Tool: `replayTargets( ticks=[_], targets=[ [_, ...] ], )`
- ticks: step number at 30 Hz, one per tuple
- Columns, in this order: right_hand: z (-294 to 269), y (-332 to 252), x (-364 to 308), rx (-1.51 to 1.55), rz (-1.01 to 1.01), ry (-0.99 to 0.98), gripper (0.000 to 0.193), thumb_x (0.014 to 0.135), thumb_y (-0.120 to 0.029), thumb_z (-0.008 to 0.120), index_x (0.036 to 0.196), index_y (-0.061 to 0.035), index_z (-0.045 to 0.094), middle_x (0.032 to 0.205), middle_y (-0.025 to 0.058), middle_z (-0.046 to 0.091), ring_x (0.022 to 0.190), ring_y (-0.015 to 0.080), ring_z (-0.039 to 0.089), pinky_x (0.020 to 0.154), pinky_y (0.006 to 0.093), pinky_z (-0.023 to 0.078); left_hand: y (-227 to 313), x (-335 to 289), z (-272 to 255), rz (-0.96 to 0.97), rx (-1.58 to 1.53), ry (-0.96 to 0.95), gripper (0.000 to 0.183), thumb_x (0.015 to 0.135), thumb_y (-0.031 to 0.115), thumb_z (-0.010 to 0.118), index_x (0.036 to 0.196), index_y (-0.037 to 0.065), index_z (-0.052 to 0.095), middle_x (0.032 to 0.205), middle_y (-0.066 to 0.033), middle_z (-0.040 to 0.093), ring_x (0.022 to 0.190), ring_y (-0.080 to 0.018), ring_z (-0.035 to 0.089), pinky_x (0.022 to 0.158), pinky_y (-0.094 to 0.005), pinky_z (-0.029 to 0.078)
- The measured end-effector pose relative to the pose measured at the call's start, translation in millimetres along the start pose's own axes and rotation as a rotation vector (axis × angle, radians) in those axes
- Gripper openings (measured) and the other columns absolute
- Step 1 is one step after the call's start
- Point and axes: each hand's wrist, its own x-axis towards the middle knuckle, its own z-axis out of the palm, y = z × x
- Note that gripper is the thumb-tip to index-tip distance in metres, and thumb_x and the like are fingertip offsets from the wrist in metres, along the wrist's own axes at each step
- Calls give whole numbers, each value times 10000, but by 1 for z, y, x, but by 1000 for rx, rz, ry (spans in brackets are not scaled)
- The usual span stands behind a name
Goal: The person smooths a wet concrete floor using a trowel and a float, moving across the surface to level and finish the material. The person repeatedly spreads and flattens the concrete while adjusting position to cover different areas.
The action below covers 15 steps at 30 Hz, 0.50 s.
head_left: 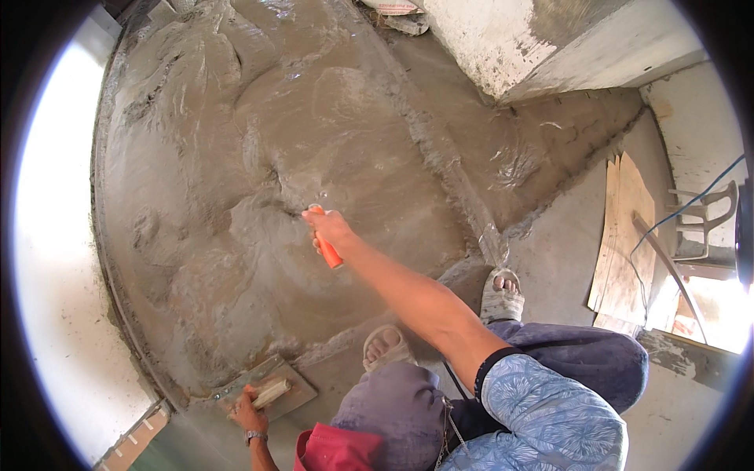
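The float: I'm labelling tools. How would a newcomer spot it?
Find the wet mortar across the left and middle. At its lower-left edge, the left hand wearing a watch holds the float. Its broad flat plate sets it apart from the orange tool in the right hand.

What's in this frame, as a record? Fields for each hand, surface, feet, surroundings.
left hand: closed on the handle of a flat float, at the mortar's near edge
right hand: closed on an orange handle, over the mortar; blade not clearly visible
surface: wet, uneven mortar; a rough strip runs through it, top to near edge
feet: both in sandals, by the near edge
right side: boards, chair, blue cable
left side: pale wall
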Motion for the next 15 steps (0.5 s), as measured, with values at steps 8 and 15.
replayTargets(
  ticks=[8, 15],
  targets=[
    [-84, -25, -47, -62, -117, 133, 305, 854, -341, 629, 900, -60, 521, 676, 27, 514, 495, 112, 494, 424, 273, 430, 5, 3, -1, 50, -35, 24, 469, 607, -13, 706, 1005, 156, 527, 947, -7, 610, 982, -268, 544, 989, -476, 262],
    [-200, -86, -94, 423, -293, 266, 315, 856, -384, 617, 854, -90, 502, 660, 21, 510, 490, 107, 493, 418, 251, 425, 2, 4, 9, 32, -30, 34, 467, 600, -21, 701, 998, 152, 526, 943, -7, 609, 984, -268, 547, 980, -474, 276]
  ],
)
